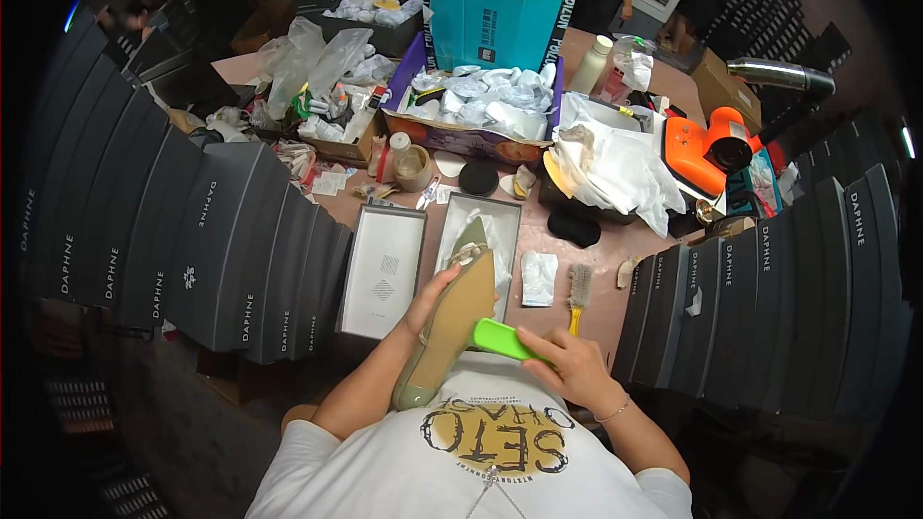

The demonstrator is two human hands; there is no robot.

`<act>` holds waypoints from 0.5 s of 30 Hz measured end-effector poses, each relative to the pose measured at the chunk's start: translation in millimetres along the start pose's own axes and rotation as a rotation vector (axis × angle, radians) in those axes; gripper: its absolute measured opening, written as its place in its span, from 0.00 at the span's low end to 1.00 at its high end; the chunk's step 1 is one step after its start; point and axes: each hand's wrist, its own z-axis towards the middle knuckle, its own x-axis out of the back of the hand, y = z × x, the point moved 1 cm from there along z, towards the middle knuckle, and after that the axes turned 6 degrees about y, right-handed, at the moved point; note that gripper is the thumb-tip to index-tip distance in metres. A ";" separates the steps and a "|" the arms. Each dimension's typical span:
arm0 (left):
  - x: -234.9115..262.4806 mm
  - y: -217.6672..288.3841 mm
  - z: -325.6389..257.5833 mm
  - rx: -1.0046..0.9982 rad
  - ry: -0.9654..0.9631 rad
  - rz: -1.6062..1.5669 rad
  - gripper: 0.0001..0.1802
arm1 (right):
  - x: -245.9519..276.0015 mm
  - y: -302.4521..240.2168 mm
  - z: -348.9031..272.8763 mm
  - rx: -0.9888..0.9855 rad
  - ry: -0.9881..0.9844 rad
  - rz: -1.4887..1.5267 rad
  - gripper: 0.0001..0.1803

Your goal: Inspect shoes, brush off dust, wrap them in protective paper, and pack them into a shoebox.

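Observation:
My left hand is closed around a flat shoe, held at a slant above my lap with its tan sole facing me and its olive-green heel toward my shirt. In my right hand I grip a bright green brush, its smooth back showing and its bristles hidden. The brush's end is close to the sole's right edge; whether they touch I cannot tell. Behind the shoe, an olive pointed toe with a studded strap shows over the open shoebox, which has white tissue inside.
A box lid lies left of the shoebox. To its right are a white packet and a yellow-handled brush. Dark shoeboxes are stacked on both sides. Farther back stand a purple carton of crumpled paper and an orange device.

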 end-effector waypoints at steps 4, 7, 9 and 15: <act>25.9 -14.9 26.5 0.064 -0.043 0.012 0.27 | -19.0 -57.3 63.2 0.197 0.119 -0.123 0.26; 8.3 -10.2 9.5 -0.024 -0.036 0.110 0.27 | -23.1 -9.5 56.7 0.070 0.238 -0.265 0.25; -5.1 -9.2 -1.0 -0.063 -0.017 0.272 0.28 | -13.0 52.9 43.4 -0.103 0.298 -0.356 0.24; -3.5 -4.8 8.8 0.006 0.037 0.136 0.32 | -2.3 60.0 47.7 -0.173 0.365 -0.346 0.24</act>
